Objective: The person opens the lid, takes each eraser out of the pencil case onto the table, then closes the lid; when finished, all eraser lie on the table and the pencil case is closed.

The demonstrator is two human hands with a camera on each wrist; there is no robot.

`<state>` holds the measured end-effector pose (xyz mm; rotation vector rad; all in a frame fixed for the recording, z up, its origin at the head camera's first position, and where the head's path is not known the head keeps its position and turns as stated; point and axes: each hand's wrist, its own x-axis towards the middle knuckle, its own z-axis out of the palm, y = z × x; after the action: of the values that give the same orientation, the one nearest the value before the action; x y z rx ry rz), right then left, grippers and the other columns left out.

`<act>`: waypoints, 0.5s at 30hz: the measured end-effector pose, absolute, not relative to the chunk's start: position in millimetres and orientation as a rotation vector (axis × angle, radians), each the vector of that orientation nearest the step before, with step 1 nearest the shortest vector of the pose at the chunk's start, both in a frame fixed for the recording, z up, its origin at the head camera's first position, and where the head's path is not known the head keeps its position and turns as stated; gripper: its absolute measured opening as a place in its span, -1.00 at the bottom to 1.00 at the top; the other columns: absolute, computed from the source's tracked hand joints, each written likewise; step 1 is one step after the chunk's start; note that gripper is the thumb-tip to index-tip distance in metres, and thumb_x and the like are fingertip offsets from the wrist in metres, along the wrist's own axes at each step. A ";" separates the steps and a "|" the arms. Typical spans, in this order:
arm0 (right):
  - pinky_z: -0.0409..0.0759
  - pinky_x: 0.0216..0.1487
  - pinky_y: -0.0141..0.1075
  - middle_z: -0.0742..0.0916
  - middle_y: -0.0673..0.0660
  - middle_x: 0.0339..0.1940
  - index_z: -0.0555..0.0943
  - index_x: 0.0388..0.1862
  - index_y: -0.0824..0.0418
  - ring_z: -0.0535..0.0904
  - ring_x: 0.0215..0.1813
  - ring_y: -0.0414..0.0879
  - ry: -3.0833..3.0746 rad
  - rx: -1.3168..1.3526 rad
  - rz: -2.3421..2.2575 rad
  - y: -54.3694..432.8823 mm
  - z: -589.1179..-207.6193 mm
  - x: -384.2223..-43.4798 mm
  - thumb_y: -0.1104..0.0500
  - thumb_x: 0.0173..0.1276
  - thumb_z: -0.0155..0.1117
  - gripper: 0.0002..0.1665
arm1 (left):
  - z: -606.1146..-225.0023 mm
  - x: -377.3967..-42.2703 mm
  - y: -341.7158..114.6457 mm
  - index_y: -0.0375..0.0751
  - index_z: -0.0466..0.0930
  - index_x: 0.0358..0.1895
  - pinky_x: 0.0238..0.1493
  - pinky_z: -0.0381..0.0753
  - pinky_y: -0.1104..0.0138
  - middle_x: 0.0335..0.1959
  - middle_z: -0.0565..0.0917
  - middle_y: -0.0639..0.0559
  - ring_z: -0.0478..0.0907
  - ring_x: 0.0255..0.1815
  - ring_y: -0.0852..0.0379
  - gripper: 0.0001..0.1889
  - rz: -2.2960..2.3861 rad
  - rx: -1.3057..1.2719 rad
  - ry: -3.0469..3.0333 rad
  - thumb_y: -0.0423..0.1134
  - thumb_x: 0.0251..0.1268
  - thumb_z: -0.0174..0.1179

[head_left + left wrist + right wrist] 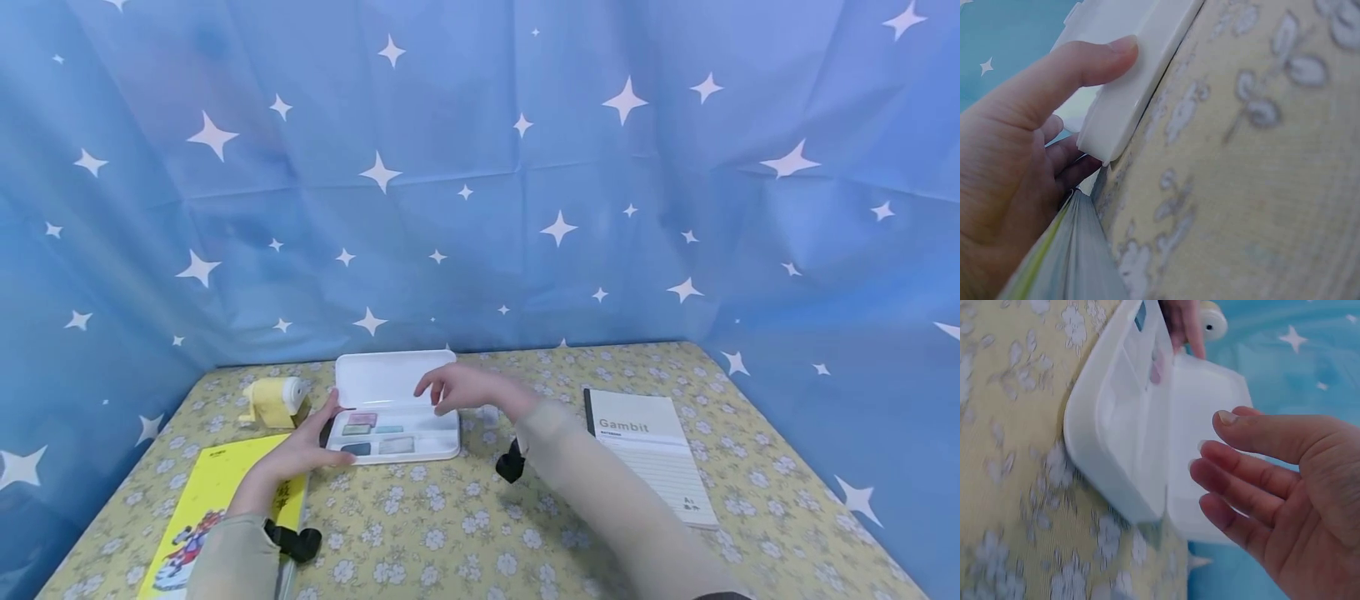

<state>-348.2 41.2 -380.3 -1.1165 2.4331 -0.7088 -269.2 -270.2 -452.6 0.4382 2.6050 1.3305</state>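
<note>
A white hinged case lies with its lid raised at the back left of the table. In its compartments are several small blocks, including a pink block, a dark block and a pale block. My left hand grips the left end of the case, thumb pressed on its front wall and fingers round the end. Over the right side of the case hovers my right hand, its fingers loosely bent and holding nothing in the right wrist view.
To the left stands a yellow-and-white pencil sharpener. A yellow book lies under my left forearm. On the right is a Gambit notebook, partly behind my right sleeve. A blue starry curtain borders the flowered tablecloth.
</note>
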 end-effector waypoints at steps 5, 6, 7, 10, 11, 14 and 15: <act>0.53 -0.21 -0.35 0.70 0.03 -0.18 0.58 0.23 0.09 0.57 -0.21 -0.21 2.426 -1.137 -0.646 18.4 -381.6 -348.1 0.30 0.33 0.30 -0.52 | -453.6 -271.2 -270.4 -0.12 -0.46 0.56 0.31 -0.03 -0.23 0.52 -0.10 -0.37 -0.08 0.47 -0.33 0.25 1.333 0.443 2.611 -0.11 0.06 0.45; 0.53 -0.21 -0.36 0.70 0.02 -0.20 0.58 0.23 0.09 0.57 -0.21 -0.22 2.423 -1.147 -0.631 14.4 -382.2 -348.0 0.30 0.33 0.30 -0.52 | -453.5 -271.4 -270.3 -0.12 -0.46 0.56 0.31 -0.03 -0.23 0.52 -0.11 -0.37 -0.08 0.47 -0.33 0.25 1.332 0.443 2.611 -0.11 0.06 0.45; 0.52 -0.21 -0.37 0.70 0.00 -0.23 0.58 0.23 0.09 0.57 -0.22 -0.23 2.421 -1.156 -0.618 10.6 -383.0 -347.8 0.30 0.33 0.30 -0.52 | -453.3 -271.4 -270.2 -0.11 -0.46 0.56 0.31 -0.04 -0.24 0.52 -0.11 -0.36 -0.09 0.48 -0.32 0.25 1.335 0.438 2.608 -0.11 0.06 0.45; 0.48 -0.26 -0.39 0.69 -0.03 -0.28 0.58 0.24 0.07 0.55 -0.27 -0.24 2.426 -1.175 -0.577 0.9 -385.4 -348.1 0.31 0.33 0.29 -0.51 | -453.1 -271.0 -270.0 -0.10 -0.46 0.56 0.31 -0.06 -0.25 0.53 -0.15 -0.36 -0.13 0.48 -0.32 0.25 1.326 0.431 2.611 -0.11 0.06 0.45; 0.48 -0.29 -0.39 0.69 -0.03 -0.30 0.58 0.23 0.06 0.54 -0.30 -0.24 2.432 -1.177 -0.569 -1.8 -386.0 -348.2 0.31 0.33 0.30 -0.51 | -453.2 -271.0 -269.8 -0.10 -0.45 0.56 0.31 -0.05 -0.25 0.53 -0.15 -0.36 -0.13 0.49 -0.32 0.25 1.323 0.429 2.612 -0.10 0.06 0.45; 0.46 -0.39 -0.39 0.68 -0.02 -0.33 0.59 0.23 0.04 0.52 -0.41 -0.19 2.443 -1.158 -0.547 -8.4 -388.6 -348.7 0.32 0.33 0.29 -0.51 | -453.3 -270.4 -269.5 -0.12 -0.45 0.56 0.32 -0.05 -0.24 0.53 -0.11 -0.35 -0.12 0.49 -0.32 0.25 1.336 0.425 2.606 -0.10 0.06 0.45; 0.46 -0.42 -0.39 0.68 -0.02 -0.35 0.59 0.23 0.03 0.52 -0.44 -0.18 2.444 -1.147 -0.541 -10.0 -389.6 -348.7 0.32 0.33 0.28 -0.51 | -453.1 -270.3 -269.1 -0.13 -0.45 0.56 0.32 -0.04 -0.23 0.52 -0.09 -0.36 -0.09 0.48 -0.31 0.25 1.348 0.428 2.599 -0.11 0.07 0.45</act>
<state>-348.7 -10.0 -389.6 -1.1467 2.4442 -0.5415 -270.3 -269.1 -453.1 0.4281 2.5987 1.3481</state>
